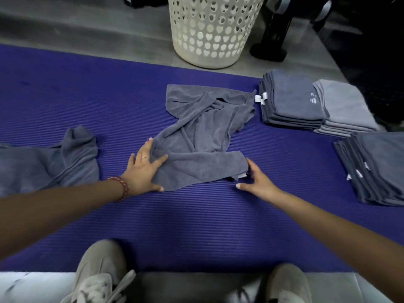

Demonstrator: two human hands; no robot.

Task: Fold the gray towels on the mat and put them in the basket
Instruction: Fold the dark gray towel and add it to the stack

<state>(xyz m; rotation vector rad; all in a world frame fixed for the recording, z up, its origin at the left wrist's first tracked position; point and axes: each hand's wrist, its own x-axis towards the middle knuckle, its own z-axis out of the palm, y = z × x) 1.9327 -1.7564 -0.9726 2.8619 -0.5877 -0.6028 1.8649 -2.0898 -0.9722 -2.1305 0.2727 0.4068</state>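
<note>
Left hand (144, 169), fingers spread apart, is pressing flat on the near left part of a crumpled gray towel (203, 136) that is lying in the middle of the blue ribbed mat (196, 226). Right hand (254, 180) is reaching to the towel's near right corner, thumb and fingers apart around a small white tag (241, 176); whether they are pinching it cannot be told. Any print on that tag is too small to read. A beaded bracelet (121, 186) is circling the left wrist. Another loose towel (50, 158) is lying at the left. Folded stacks (293, 101) are sitting at the far right, one showing a pale mark that is unreadable. The white basket (209, 31) with heart-shaped holes is standing beyond the mat's far edge.
</note>
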